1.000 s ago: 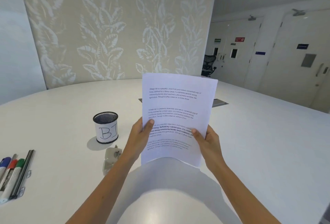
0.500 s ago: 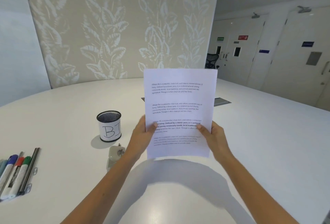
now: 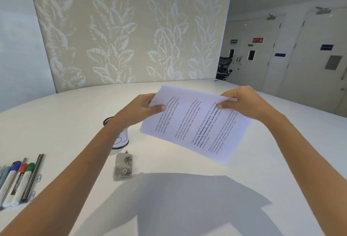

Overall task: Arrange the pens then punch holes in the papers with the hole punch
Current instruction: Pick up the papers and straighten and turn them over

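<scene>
Both hands hold the printed papers (image 3: 195, 125) up off the white counter (image 3: 281, 160), the sheets turned sideways and tilted so the lines of text run slantwise. The left hand (image 3: 142, 108) pinches the upper left edge of the papers, thumb on the printed face and fingers behind. The right hand (image 3: 242, 102) pinches the upper right edge the same way, thumb pressed on the print. The papers hang over the middle of the counter, their shadow spread wide across the near edge.

Below the papers and toward the left lies the silver hole punch (image 3: 123, 167), flat on the counter and touching nothing else. Just behind it stands a black mesh pen cup (image 3: 120, 136) with a white label carrying handwritten letters; the left forearm crosses in front of it and hides much of it. I cannot tell whether anything is inside the cup.

Over at the left edge of the counter a row of markers (image 3: 16, 181) lies side by side, with blue, red and green caps, next to a couple of slim dark pens (image 3: 34, 175). Small paper clips (image 3: 38, 177) lie just beside the pens.

Behind the counter rises a leaf-patterned wall panel (image 3: 131, 29).
</scene>
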The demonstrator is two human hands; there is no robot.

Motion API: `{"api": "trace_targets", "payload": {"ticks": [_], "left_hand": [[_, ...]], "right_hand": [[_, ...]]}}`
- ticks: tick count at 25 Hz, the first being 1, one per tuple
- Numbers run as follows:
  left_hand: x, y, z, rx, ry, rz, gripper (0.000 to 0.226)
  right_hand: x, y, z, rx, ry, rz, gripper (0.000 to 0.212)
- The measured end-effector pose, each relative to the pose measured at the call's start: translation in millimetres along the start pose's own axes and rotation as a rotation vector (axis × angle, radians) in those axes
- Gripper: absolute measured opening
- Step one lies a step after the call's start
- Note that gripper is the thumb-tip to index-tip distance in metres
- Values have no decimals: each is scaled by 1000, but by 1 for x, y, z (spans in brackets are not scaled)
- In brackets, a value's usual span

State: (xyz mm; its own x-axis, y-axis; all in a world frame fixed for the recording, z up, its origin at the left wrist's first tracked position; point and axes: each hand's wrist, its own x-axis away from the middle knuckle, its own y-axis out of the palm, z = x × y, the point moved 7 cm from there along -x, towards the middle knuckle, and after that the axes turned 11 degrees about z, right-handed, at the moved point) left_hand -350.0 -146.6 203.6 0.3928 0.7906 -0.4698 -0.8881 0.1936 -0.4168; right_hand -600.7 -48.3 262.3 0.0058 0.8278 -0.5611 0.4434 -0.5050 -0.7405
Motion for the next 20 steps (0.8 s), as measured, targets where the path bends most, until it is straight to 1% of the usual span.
{"api": "trace_targets", "payload": {"ticks": [1, 2, 3, 4, 5, 6, 7, 8, 10, 11, 12, 14, 16, 17, 20], "left_hand": [[4, 6, -4, 41, -33, -6, 38], [6, 8, -7, 67, -50, 18, 35], [9, 10, -11, 93, -61, 51, 34], [10, 10, -15, 131, -79, 85, 34], [12, 8, -19, 175, -101, 111, 36], [12, 6, -25, 215, -125, 130, 38], [13, 4, -30, 252, -145, 146, 38], [13, 3, -35, 286, -156, 157, 37], [15, 3, -39, 354, -162, 173, 36], [16, 5, -39, 393, -161, 180, 34], [17, 8, -38, 436, -157, 191, 30], [18, 13, -37, 489, -152, 230, 21], [19, 19, -39, 467, -174, 257, 18], [20, 23, -42, 430, -184, 254, 18], [31, 33, -48, 298, -189, 229, 26]], "right_hand": [[0, -4, -1, 8, -28, 19, 21], [-1, -8, 2, 24, -44, 55, 26], [-2, -15, 8, 26, -27, 110, 28], [-1, -23, 15, -12, 15, 186, 23], [0, -31, 25, -96, 61, 271, 20], [4, -36, 35, -219, 119, 339, 24], [8, -37, 46, -372, 184, 368, 32], [13, -32, 55, -536, 248, 349, 43], [22, -8, 68, -843, 358, 210, 69], [27, 5, 70, -945, 384, 148, 75], [32, 17, 70, -1028, 391, 104, 74], [40, 38, 73, -1099, 422, 99, 58], [45, 53, 75, -1042, 466, 155, 37], [47, 58, 76, -1002, 478, 195, 30], [57, 70, 79, -957, 518, 286, 19]]}}
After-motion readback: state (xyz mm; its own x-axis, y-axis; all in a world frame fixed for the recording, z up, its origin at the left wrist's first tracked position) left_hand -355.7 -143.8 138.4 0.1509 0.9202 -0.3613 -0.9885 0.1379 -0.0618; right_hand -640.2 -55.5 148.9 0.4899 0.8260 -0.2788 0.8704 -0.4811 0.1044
